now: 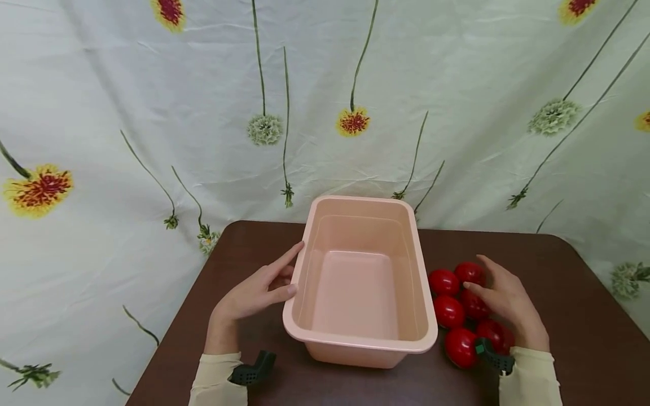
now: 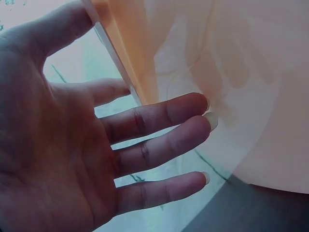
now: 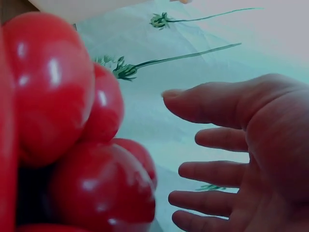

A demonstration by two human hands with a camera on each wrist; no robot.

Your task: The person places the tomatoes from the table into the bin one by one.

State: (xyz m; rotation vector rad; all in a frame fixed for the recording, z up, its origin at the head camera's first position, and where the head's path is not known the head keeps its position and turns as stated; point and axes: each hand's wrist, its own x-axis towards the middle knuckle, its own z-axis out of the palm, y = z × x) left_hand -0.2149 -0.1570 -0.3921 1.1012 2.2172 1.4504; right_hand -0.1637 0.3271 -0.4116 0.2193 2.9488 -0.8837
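Observation:
A pale pink rectangular tub stands on the table with nothing inside it. At its left rim, my left hand touches the edge with thumb and index finger, the fingers fairly straight. In the left wrist view the other fingers of that hand extend beside the tub's wall. Several shiny red round things, like tomatoes or apples, lie clustered to the right of the tub. My right hand hovers at their right side, fingers spread. The right wrist view shows a gap between this hand and the red fruit-like things.
The dark brown table has rounded far corners. Behind it hangs a pale cloth printed with flowers and stems. A black band with a small block is worn on each wrist.

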